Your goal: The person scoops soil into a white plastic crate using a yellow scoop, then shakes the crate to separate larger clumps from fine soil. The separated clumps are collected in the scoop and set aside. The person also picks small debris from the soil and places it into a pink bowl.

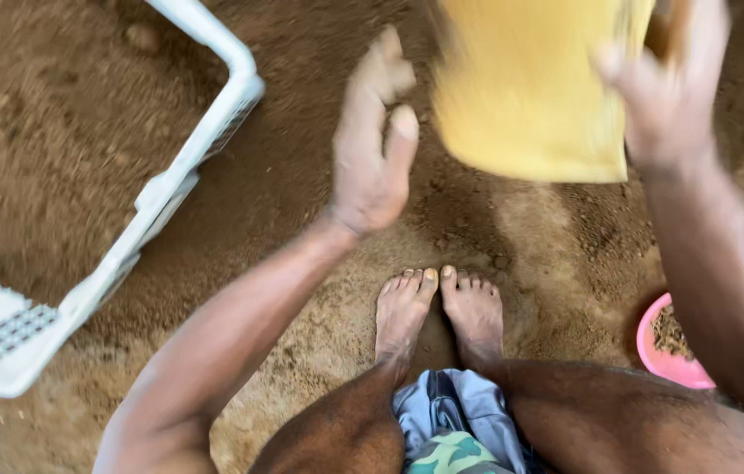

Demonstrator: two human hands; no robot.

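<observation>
My right hand (666, 92) grips the side of one yellow container (534, 83), fingers wrapped over its edge, raised above the soil. My left hand (374, 145) hangs just beside it, loosely curled, holding nothing. Counted: one white crate (170, 189), one pink bowl (666, 351), two bare feet (438, 307).

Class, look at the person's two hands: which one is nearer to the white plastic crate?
Left. The left hand hangs free above the soil, just right of the white plastic crate, apart from it. The right hand is farther right, gripping the yellow container.
</observation>
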